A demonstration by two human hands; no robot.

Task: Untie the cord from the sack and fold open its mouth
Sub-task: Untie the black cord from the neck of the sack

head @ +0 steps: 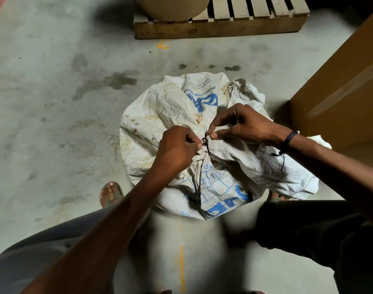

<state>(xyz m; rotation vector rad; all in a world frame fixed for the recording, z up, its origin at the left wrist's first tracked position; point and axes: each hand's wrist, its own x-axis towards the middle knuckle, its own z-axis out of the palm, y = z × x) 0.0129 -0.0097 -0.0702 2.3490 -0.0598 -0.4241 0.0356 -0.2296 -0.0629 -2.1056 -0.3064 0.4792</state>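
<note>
Hands: two, both yours, on one dark cord (205,143) knotted round the gathered neck of one white sack (160,107). Left hand (177,149) fingers pinched together on the knot from the left; right hand (242,124) thumb & forefinger pinched on the cord just right of it. Sack sits on the concrete floor (54,102) btwn your feet, mouth tied shut, contents hidden. One pallet (221,26) beyond the knot, one cardboard box (346,92) right of it.

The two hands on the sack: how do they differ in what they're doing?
The left hand is curled into a loose fist with its back to the camera; the right hand arches, fingers spread. The right wrist wears a dark band; the left is bare. Both pinch the dark cord at the white sack's gathered neck.
</note>
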